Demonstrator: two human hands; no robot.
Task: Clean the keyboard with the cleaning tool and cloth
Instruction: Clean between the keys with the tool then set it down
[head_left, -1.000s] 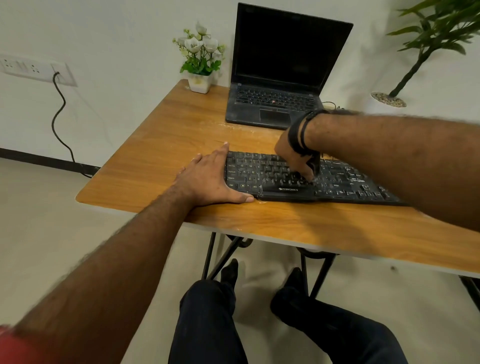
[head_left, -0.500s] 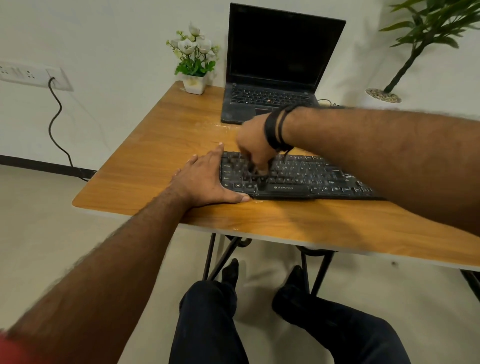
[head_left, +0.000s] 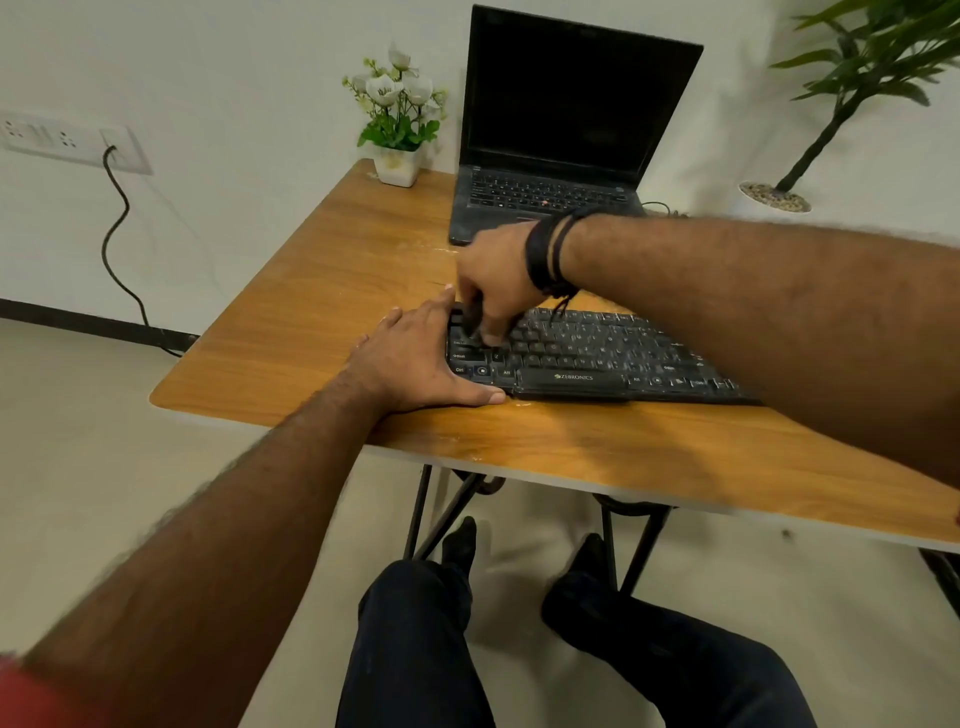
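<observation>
Nearest, my knees (head_left: 415, 649) in dark trousers, under the wooden table (head_left: 322, 291). On it, my left hand (head_left: 410, 358) lies flat with straight fingers, thumb along the near edge, pressed against the left end of the black keyboard (head_left: 597, 358). My right hand (head_left: 493, 280), dark bands at the wrist, has its fingers curled round a small dark cleaning tool (head_left: 474, 319), its tip on the keys at the keyboard's left end. Beyond: an open laptop (head_left: 566, 130) with dark screen, and left of it a white pot of flowers (head_left: 397, 111) at the far edge.
</observation>
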